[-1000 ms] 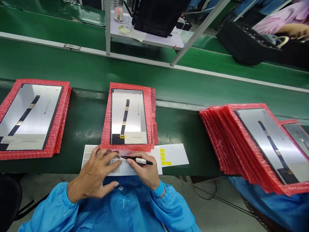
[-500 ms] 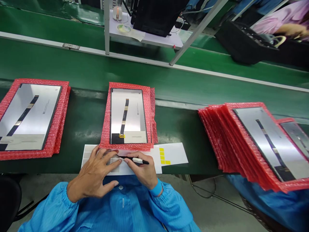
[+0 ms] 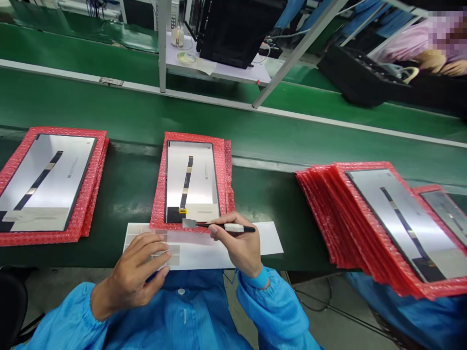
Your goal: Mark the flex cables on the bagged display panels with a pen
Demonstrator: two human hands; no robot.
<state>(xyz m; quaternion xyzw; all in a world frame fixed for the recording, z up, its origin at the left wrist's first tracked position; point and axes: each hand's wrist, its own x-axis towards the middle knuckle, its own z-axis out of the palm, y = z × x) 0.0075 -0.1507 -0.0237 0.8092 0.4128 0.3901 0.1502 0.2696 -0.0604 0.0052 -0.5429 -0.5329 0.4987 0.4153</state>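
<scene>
In the head view, my right hand (image 3: 239,245) grips slim black tweezers (image 3: 235,227) with a white section, pointing left. At their tip is a small grey sticker-like piece (image 3: 188,223), over the lower edge of the middle display panel (image 3: 199,180). This panel lies silver side up on red bubble-wrap bags (image 3: 158,194), with a dark flex cable (image 3: 186,181) along it and a yellow patch at the cable's lower end. My left hand (image 3: 134,272) rests with fingers apart on a white sheet (image 3: 204,250) bearing grey rectangular labels (image 3: 174,257).
To the left, another panel (image 3: 51,180) lies on red bags. On the right, a leaning stack of red bags (image 3: 328,214) carries a panel (image 3: 397,218). A metal frame rail (image 3: 207,101) crosses behind. A person in pink sits at the far right.
My right hand has moved up and right, lifting the grey piece from the sheet to the panel's lower edge. My left hand has drawn slightly left and down.
</scene>
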